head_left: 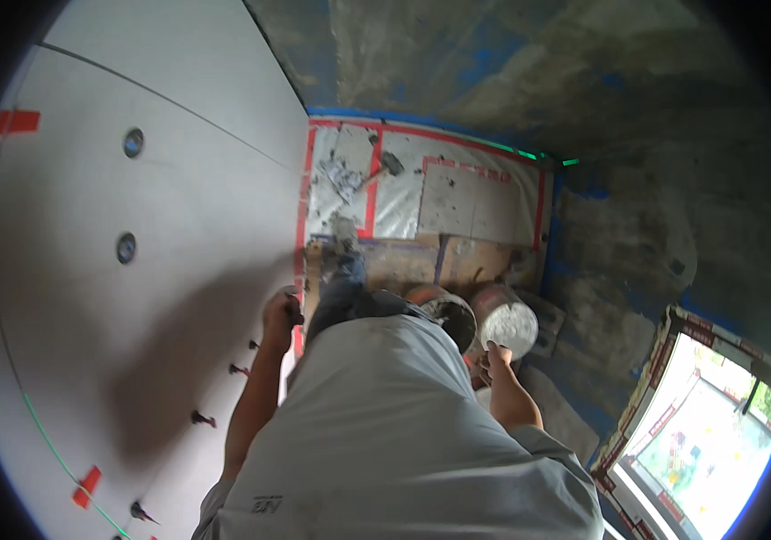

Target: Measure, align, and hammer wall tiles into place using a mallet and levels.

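My left hand [279,311] hangs at my left side, close to the pale wall panel [170,297], its fingers curled. A small dark thing shows at the fingers, too unclear to name. My right hand [495,356] is closed at my right side, in front of a bucket with a whitish top [507,326]; what it holds, if anything, is hidden. Left of that bucket stands another bucket [451,319] with dark, wet-looking contents. Along the lower part of the panel, several small dark-red clips [203,419] stick out from a seam.
Taped sheeting [399,211] covers the far floor, with a mallet [392,164] and a crumpled rag [342,180] on it. Brown boards [399,263] lie nearer. Grey-and-blue coated walls [619,234] rise ahead and right; a bright window [705,441] is at lower right. Two round holes [125,248] pierce the panel.
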{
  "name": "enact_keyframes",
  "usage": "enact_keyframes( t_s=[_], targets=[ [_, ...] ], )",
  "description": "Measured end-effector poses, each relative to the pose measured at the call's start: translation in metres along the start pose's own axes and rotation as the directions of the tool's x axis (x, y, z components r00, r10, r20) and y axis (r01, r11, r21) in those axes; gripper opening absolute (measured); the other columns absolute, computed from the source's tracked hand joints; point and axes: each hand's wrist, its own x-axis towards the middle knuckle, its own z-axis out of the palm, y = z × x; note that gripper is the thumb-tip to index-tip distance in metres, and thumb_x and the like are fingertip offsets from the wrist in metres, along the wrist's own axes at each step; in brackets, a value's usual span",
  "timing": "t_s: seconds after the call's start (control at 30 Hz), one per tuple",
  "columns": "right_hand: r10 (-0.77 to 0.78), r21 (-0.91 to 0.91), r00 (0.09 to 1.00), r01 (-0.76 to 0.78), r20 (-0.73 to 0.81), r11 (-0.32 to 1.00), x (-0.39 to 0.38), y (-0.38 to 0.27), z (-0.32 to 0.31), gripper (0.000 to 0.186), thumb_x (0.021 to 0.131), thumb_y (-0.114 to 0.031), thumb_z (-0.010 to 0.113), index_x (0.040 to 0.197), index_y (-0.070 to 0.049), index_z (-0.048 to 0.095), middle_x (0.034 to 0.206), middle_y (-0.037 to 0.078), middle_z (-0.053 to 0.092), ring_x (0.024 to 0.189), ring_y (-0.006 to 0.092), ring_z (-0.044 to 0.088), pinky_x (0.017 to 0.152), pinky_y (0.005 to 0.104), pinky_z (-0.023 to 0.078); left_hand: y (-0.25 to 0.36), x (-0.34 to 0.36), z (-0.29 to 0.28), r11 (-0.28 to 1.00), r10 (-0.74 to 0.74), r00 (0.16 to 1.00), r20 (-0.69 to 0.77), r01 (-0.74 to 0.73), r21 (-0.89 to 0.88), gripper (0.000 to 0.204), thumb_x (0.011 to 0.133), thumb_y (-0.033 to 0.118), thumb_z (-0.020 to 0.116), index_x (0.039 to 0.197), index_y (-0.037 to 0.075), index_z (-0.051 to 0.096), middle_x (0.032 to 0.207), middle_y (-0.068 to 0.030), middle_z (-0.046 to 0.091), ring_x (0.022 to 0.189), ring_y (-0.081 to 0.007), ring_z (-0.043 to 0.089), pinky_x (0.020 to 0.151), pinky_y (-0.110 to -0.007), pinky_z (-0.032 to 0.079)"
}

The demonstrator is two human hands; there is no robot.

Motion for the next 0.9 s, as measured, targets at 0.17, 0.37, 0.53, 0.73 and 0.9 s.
enact_keyframes(
  t_s=[0.17,0.37,0.53,0.73,0.9],
  targets=[
    [-0.519,0.007,0.847,0.522,0.119,0.853,-0.012,-0.183,0.037,0.021,0.090,-0.023,0.074,0.097,-0.003,0.070,0.073,0.007,0.065,0.059,0.0186,0.066,0.052,0.0351,0.056,0.029,0.111,0.056,0.888,-0.071,0.997,0.016,0.056,0.457,0.029,0.091,0.031,0.061,0.094,0.005,0.073,0.065,-0.0019,0.052,0.053,-0.0150,0.048,0.051,-0.035,0.040],
    [-0.603,-0.417,0.612,0.791,0.513,0.448,-0.050,-0.413,0.137,0.041,0.090,-0.039,0.074,0.102,0.000,0.073,0.084,0.018,0.074,0.064,0.0277,0.071,0.065,0.0406,0.058,0.001,0.150,0.066,0.312,-0.239,0.956,-0.171,0.242,0.919,0.091,0.086,0.086,0.048,0.102,0.002,0.079,0.105,-0.0233,0.076,0.108,-0.0366,0.072,0.091,-0.043,0.055],
    [-0.394,-0.575,0.448,0.756,0.803,-0.313,-0.018,-0.488,0.211,0.080,0.084,-0.071,0.063,0.090,0.007,0.075,0.087,0.027,0.074,0.098,0.0419,0.074,0.086,0.0544,0.054,-0.071,0.139,0.103,0.762,-0.304,0.936,-0.179,0.352,0.543,0.080,0.091,0.073,0.055,0.091,-0.003,0.078,0.083,-0.0206,0.074,0.080,-0.0314,0.074,0.076,-0.043,0.057],
    [0.173,-0.437,0.468,0.880,0.867,-0.189,0.033,-0.641,0.196,0.050,0.094,-0.043,0.069,0.084,0.006,0.070,0.071,0.017,0.068,0.053,0.0250,0.066,0.050,0.0391,0.049,-0.119,0.078,0.319,0.954,-0.269,0.852,-0.449,0.300,-0.001,0.043,0.097,0.038,0.062,0.092,-0.002,0.077,0.073,-0.0131,0.071,0.068,-0.0193,0.067,0.067,-0.039,0.054],
    [0.331,-0.051,0.255,0.853,0.909,-0.519,0.022,-0.697,0.193,0.039,0.092,-0.034,0.070,0.085,0.005,0.069,0.075,0.021,0.069,0.063,0.0296,0.068,0.060,0.0419,0.051,-0.076,0.022,0.434,0.921,-0.390,0.751,-0.534,0.326,-0.214,0.042,0.097,0.035,0.061,0.099,-0.004,0.075,0.085,-0.0241,0.074,0.082,-0.0270,0.073,0.080,-0.042,0.054]
  ],
)
